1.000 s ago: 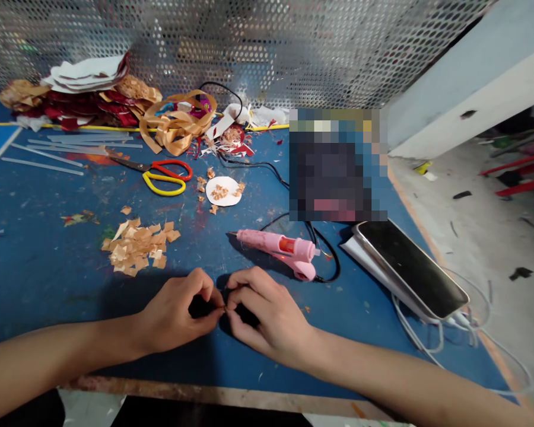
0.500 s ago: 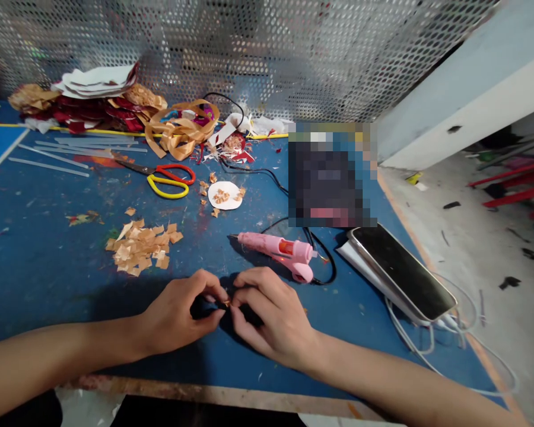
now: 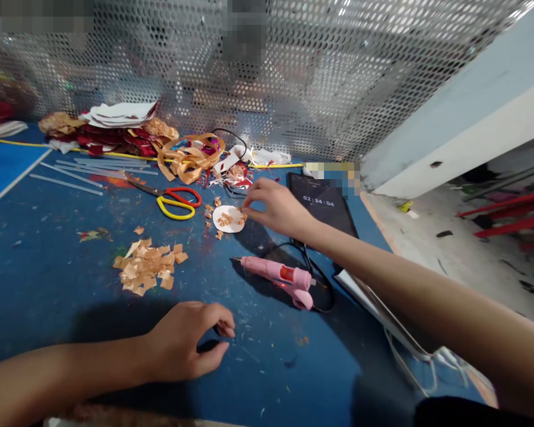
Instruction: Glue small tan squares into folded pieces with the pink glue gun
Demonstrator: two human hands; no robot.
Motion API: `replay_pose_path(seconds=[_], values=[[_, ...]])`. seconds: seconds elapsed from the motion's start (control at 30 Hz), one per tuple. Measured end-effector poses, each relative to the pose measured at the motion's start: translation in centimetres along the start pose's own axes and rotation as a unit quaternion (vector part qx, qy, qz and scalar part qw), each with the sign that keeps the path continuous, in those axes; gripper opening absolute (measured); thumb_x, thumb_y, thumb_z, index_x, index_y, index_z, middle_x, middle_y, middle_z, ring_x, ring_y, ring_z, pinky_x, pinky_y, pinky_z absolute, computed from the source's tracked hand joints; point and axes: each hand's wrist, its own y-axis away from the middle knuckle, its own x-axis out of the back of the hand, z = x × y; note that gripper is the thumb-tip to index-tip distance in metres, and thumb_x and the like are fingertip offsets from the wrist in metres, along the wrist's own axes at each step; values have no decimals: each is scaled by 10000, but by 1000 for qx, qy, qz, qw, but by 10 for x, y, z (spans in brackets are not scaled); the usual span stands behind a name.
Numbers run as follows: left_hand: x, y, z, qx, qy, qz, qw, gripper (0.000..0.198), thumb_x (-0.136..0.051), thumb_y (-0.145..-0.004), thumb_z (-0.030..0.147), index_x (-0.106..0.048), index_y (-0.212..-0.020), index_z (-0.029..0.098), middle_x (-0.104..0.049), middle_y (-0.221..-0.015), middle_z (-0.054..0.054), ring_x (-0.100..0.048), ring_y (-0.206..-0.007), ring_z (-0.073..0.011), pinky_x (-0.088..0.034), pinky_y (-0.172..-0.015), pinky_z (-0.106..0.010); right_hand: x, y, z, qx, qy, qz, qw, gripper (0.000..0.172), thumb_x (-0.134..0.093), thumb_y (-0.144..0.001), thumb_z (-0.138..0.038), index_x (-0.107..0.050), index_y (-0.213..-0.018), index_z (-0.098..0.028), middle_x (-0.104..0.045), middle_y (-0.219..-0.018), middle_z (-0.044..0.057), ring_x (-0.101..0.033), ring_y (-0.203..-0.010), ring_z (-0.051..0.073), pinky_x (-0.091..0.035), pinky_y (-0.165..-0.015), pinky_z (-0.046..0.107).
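Right hand (image 3: 276, 207) stretches to the white disc (image 3: 234, 228), grip unclear; left hand (image 3: 187, 341) curls, thumb parted from fingers

Head view, forward and down

A white disc (image 3: 230, 228) lies flat, bearing crumpled tan scraps (image 3: 225, 220) (more beside it).

Perforated metal screen (image 3: 196, 77) | pale wall (image 3: 463, 124) | littered grey floor (image 3: 422, 255) | red furniture (image 3: 511, 221)
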Motion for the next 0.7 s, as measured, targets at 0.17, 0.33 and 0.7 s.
replay_pose_path(seconds=[0.17, 0.33, 0.7], values=[[1, 0, -2, -6, -12, -8, 1000, 207, -574, -761, 131, -534, -954, 196, -711, -846, -11, -678, -747, -151, -512, -713, -257, -31, -13, 12, -1, 32, -54, 998, 126, -575, -845, -136, -701, -847, -122, -632, -926, 111, -582, -892, 220, -464, -792, 341], [2, 0, -1, -12, -5, -9, 1000, 236, -573, -746, 117, -522, -961, 199, -711, -856, -7, -676, -766, -146, -505, -731, -247, -32, -11, 13, 15, 35, -83, 996, 174, -542, -867, -130, -716, -869, -131, -651, -973, 117, -586, -910, 218, -463, -803, 337], [6, -4, -1, -15, 0, -9, 1000, 172, -478, -838, 117, -615, -907, 195, -717, -826, -5, -652, -740, -122, -491, -725, -232, -11, 2, 14, -1, 58, -56, 997, 346, -491, -832, -57, -627, -1147, -103, -624, -1104, 158, -580, -1036, 260, -465, -899, 422]])
